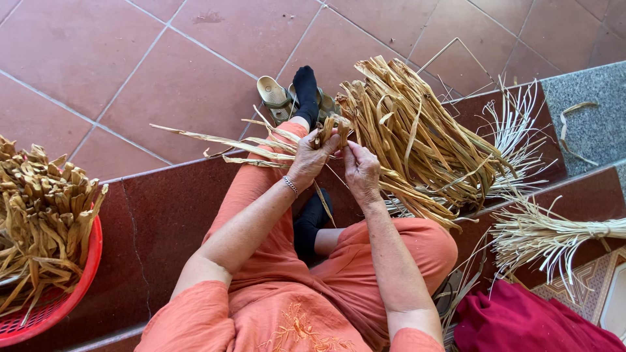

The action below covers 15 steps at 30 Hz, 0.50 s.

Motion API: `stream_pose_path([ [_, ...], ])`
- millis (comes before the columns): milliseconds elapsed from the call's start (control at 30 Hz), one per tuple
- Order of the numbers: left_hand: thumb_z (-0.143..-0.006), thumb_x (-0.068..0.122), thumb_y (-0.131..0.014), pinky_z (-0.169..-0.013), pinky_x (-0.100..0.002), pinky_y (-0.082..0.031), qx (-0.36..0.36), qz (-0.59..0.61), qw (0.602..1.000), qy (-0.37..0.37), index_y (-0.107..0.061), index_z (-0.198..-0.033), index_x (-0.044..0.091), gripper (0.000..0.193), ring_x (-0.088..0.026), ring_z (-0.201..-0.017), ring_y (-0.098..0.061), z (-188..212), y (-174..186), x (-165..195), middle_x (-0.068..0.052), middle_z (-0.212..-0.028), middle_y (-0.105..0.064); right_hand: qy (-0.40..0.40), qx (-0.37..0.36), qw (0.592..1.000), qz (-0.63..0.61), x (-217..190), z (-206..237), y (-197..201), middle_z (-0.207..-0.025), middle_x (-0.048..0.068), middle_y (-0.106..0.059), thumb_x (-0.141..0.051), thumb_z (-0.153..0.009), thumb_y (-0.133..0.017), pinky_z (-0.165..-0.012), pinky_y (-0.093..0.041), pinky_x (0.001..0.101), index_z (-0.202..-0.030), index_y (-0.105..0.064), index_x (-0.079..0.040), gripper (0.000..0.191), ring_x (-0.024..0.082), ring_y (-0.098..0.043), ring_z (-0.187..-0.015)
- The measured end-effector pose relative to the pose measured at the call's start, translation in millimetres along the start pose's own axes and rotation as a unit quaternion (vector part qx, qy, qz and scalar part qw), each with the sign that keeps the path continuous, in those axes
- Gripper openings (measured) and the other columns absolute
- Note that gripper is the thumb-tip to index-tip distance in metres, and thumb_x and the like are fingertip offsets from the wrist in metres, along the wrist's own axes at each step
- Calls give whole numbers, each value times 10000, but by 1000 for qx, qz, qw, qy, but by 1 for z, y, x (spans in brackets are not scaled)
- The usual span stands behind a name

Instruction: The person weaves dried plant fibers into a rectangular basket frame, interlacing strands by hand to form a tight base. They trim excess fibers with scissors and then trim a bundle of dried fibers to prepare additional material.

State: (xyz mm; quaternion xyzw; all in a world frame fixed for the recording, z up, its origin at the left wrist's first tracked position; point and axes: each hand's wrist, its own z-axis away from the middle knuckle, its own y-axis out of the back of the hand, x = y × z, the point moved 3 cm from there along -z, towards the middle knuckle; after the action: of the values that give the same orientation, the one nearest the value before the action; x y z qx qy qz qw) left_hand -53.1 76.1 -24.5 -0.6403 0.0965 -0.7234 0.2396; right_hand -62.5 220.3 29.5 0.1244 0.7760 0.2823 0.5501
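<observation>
Left hand (309, 158) clenched on small folded bundle of dried leaf strips (329, 129), long axis pointing away from body, above orange-clad knee (261, 176). Right hand (360, 171) just right of bundle, fingers pinching one strand. Big loose pile (417, 137) further right.

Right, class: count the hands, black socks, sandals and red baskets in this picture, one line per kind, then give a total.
Hands: 2 (left hand, right hand)
Black socks: 2
Sandals: 2
Red baskets: 1
Total: 7
</observation>
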Motion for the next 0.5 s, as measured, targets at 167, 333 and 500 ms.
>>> stream_pose_path([
  [167,-989,203,-735,-747,-209,-487,-66,-49,992,-94,-705,-1161,77,216,-25,-878,-562,8,-4,-1,60,-973,-652,98,24,989,106,1,4,-6,-942,129,-723,-135,-1029,-641,-811,-509,426,-1140,-708,-33,165,311,-694,-892],
  [333,-977,311,-690,-797,-288,-581,17,42,999,28,-742,-1109,48,299,-156,-939,-702,-3,15,25,-42,-1021,-783,80,-87,966,230,30,12,21,-858,64,-742,-216,-929,-691,-800,-450,450,-985,-713,-117,116,268,-710,-841],
  [500,-1023,269,-645,-775,-477,-651,113,197,973,39,-639,-1008,74,196,-324,-867,-769,-15,72,85,-186,-945,-768,-105,-156,917,351,81,26,67,-876,98,-748,-300,-876,-724,-813,-417,506,-913,-729,-192,114,324,-692,-859],
])
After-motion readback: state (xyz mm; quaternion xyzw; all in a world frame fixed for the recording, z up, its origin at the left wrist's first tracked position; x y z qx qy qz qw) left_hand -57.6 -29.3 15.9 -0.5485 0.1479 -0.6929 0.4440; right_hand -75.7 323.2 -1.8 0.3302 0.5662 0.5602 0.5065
